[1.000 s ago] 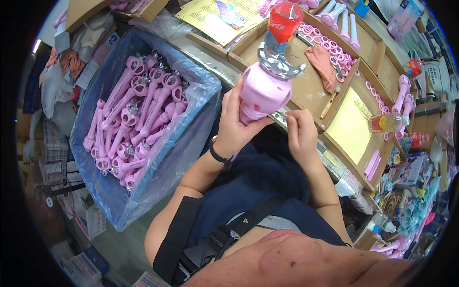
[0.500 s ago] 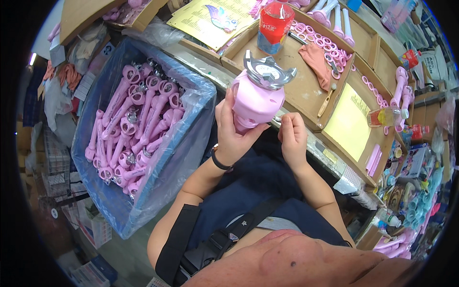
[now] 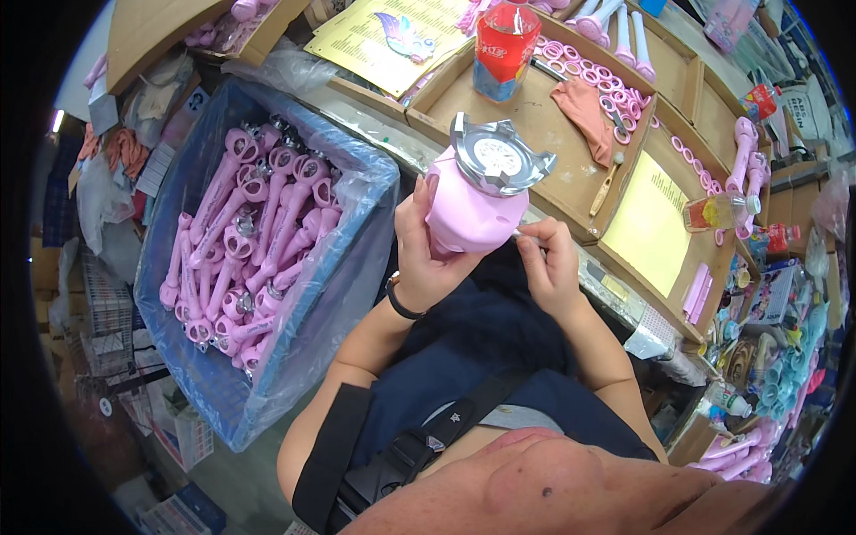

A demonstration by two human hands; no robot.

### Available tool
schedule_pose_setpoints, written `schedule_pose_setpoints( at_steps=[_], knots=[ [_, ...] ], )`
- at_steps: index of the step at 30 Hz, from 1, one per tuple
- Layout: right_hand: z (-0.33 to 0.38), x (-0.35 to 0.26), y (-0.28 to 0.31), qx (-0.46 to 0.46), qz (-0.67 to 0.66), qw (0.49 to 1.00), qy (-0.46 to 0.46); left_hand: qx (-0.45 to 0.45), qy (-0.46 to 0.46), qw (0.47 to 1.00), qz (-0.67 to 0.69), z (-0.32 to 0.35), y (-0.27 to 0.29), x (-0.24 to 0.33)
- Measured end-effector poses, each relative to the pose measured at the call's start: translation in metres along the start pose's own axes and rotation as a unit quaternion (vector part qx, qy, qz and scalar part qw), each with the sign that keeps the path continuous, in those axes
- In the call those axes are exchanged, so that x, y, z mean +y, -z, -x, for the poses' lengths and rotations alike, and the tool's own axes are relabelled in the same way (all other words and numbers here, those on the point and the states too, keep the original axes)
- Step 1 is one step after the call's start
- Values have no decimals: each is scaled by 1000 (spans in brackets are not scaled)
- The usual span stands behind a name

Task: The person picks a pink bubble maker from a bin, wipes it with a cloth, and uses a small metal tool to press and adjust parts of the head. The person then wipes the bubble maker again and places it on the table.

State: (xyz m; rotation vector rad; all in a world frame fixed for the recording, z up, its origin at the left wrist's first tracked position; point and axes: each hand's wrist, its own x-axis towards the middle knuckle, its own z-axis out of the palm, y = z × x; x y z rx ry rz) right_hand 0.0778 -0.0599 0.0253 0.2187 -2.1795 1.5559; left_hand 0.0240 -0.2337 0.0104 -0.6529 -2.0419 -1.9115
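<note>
A bulbous pink plastic toy piece (image 3: 471,212) is held up in front of me, with my left hand (image 3: 422,259) wrapped round its left side and underside. On its top sits a silver, crown-like ring (image 3: 535,171) with points and a pale round disc inside, now tilted toward me. Close by its lower right side is my right hand (image 3: 555,272), thumb and fingers pinched together. A small, thin, shiny tip shows between those fingers and the pink piece; its kind is too small to make out.
Left of me stands a blue crate (image 3: 357,267) lined with clear plastic, full of pink wands (image 3: 267,209). A cardboard tray (image 3: 535,134) ahead holds a red cup (image 3: 505,53), an orange cloth (image 3: 584,116), pink rings (image 3: 615,85) and a brush (image 3: 606,185). A bottle (image 3: 718,214) stands farther right.
My left hand has tipped the pink piece, so the silver ring's top and pale disc now show. My right hand has come slightly nearer its lower right side, still pinched.
</note>
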Motion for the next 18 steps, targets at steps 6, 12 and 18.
schedule_pose_setpoints(
  at_steps=[6, 12, 18],
  knots=[
    [2, -3, -1, -14, -271, 932, -240, -29, -57, 997, -42, 2, 3, -3],
    [4, -8, -2, -25, -99, 989, -111, 5, 33, 996, 81, 1, -2, 2],
    [10, 6, -8, 11, 69, 996, 57, 25, 99, 981, 164, -1, -9, 9]
  ],
)
